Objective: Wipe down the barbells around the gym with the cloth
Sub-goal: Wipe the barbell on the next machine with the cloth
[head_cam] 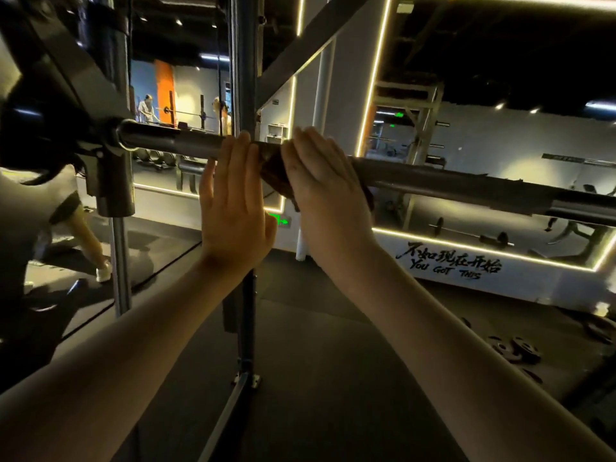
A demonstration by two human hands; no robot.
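A steel barbell lies across a rack at chest height, sloping slightly down to the right. A dark brown cloth is draped over its middle. My left hand lies flat against the near side of the bar, fingers straight and pointing up, touching the cloth's left edge. My right hand presses the cloth against the bar with straight fingers that reach over the top. Most of the cloth is hidden under my right palm; its thumb cannot be seen.
A black weight plate sits on the bar's left end beside the rack's sliding carriage. A rack upright stands just behind the bar. Loose plates lie on the black floor at right. A mirror at left shows other people.
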